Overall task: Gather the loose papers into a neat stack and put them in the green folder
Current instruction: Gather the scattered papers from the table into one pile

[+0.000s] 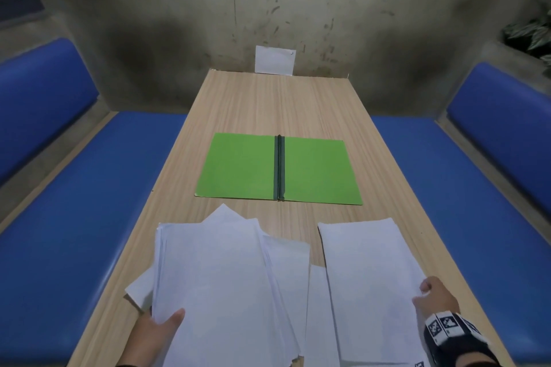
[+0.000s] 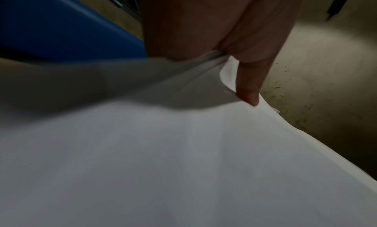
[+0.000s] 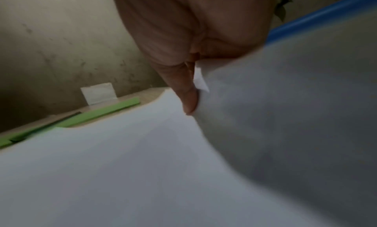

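Head view: wooden table running away from the camera to a stained wall.
Green folder: laid open and flat at mid-table, dark spine upward, both leaves bare; just beyond the papers, not touching them.
Left pile of papers: fanned and uneven at the near edge, corners jutting at several angles, one corner past the table's left edge.
Right pile of papers: squarer, near the right edge; a lower sheet showing between the two piles.
Left hand: thumb on top of the left pile's near left corner, fingers hidden beneath. Left wrist view: thumb pressed onto the sheets, paper edge bunched against the palm; pile gripped.
Right hand: at the right pile's right side near the near corner, fingers curled over the sheet edge. Right wrist view: thumb pinching the sheets, paper creased at the contact.
Right wrist: dark band with black-and-white square markers.
Far edge: small white card standing against the wall.
Flanks: blue padded benches along both long sides.
Far right corner: leafy plant, partly cut off.
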### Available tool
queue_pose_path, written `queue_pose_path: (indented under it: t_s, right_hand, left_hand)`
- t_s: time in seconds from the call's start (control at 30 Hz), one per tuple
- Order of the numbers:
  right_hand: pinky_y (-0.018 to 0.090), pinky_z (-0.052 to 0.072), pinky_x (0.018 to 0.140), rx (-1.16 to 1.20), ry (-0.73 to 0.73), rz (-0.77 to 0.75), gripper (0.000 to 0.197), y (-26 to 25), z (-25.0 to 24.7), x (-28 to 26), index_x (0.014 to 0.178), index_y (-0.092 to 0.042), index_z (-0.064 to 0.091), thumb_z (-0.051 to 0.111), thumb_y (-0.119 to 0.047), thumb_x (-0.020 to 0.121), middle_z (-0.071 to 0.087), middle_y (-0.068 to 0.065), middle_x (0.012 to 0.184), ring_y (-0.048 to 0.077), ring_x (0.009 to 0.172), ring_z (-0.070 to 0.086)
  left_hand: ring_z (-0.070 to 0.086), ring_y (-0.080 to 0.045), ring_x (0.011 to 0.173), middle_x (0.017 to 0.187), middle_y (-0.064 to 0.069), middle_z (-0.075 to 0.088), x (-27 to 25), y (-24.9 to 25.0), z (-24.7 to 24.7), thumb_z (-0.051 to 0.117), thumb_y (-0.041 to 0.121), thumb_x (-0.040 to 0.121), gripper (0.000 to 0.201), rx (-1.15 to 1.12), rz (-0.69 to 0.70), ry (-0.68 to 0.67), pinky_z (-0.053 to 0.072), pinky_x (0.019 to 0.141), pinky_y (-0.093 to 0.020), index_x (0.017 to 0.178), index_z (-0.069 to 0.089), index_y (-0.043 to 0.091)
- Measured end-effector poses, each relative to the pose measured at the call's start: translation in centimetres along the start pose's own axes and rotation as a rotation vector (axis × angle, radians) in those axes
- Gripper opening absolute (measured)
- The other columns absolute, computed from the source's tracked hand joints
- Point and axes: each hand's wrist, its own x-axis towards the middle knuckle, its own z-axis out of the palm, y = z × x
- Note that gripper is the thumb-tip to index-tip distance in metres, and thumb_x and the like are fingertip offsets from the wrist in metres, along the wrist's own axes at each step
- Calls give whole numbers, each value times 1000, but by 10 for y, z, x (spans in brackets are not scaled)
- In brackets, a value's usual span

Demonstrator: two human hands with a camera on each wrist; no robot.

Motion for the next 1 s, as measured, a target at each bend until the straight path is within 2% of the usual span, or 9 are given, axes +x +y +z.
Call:
queue_pose_path:
  t_s: [0.1, 0.17, 0.27, 0.4, 0.53, 0.6, 0.7, 0.83, 1.0]
  right_hand:
    - [34, 42, 72, 175, -28, -70, 50, -5, -12, 6, 127, -11, 43, 57, 3, 81, 58, 18, 110, 33, 85, 56]
    - [39, 42, 89, 277, -8, -78, 52, -9, -27, 7, 133, -7, 43, 57, 2, 83, 55, 23, 126, 36, 103, 56]
    - [33, 38, 85, 470, 37, -67, 33, -5, -56, 6, 121, 4, 53, 50, 2, 88, 58, 18, 112, 26, 94, 52]
    - [43, 41, 95, 593, 46, 8, 32, 12, -75, 6, 123, 1, 50, 49, -9, 92, 57, 11, 115, 27, 95, 54]
    - [25, 54, 63, 599, -77, -32, 30, 33, -60, 5, 119, -2, 53, 50, -1, 90, 62, 15, 105, 21, 77, 65]
    - [25, 50, 59, 497, -167, -85, 22, 29, -54, -7, 106, -1, 59, 50, 7, 88, 61, 16, 105, 25, 79, 59]
    - [29, 36, 79, 342, -294, -195, 21, 16, -46, -17, 91, -5, 57, 48, 14, 86, 59, 17, 109, 22, 97, 48]
    - [33, 35, 94, 2, -338, -283, 32, 1, -28, -12, 117, -1, 56, 43, 9, 89, 56, 18, 118, 27, 113, 50]
    - [39, 35, 107, -446, -378, -384, 55, -13, 1, -2, 133, -28, 40, 56, -21, 81, 37, 0, 143, 22, 130, 38]
  left_hand:
    - [55, -38, 115, 125, -25, 58, -4, 3, -2, 69, 12, 80, 53, -2, 31, -6, 41, 101, -45, 127, 50, -4]
    - [58, -37, 109, 119, -24, 61, -6, 5, -4, 68, 12, 81, 49, -8, 36, -1, 42, 100, -46, 124, 52, -4]
    - [57, -32, 94, 103, -19, 61, -6, 9, -10, 66, 10, 82, 42, -31, 36, 7, 43, 90, -41, 119, 54, -5]
    - [59, -35, 94, 104, -19, 62, -5, 12, -16, 67, 13, 82, 43, -75, 24, 38, 46, 91, -45, 118, 55, -4]
    - [57, -35, 91, 104, -19, 60, -6, 18, -22, 67, 11, 82, 36, -131, 33, 75, 45, 87, -44, 114, 54, -1]
    - [57, -35, 92, 105, -19, 60, -7, 20, -26, 66, 12, 82, 32, -143, 52, 93, 45, 86, -44, 111, 55, 3]
    - [61, -37, 92, 105, -20, 64, -8, 21, -31, 68, 15, 81, 29, -119, 88, 123, 48, 87, -47, 106, 56, 9]
    - [61, -33, 90, 104, -16, 65, -7, 21, -38, 73, 22, 77, 29, -75, 93, 173, 49, 89, -47, 100, 58, 13]
    - [58, -30, 90, 98, -12, 63, -11, 24, -42, 70, 18, 80, 31, -102, 99, 160, 46, 88, -41, 107, 57, 11]
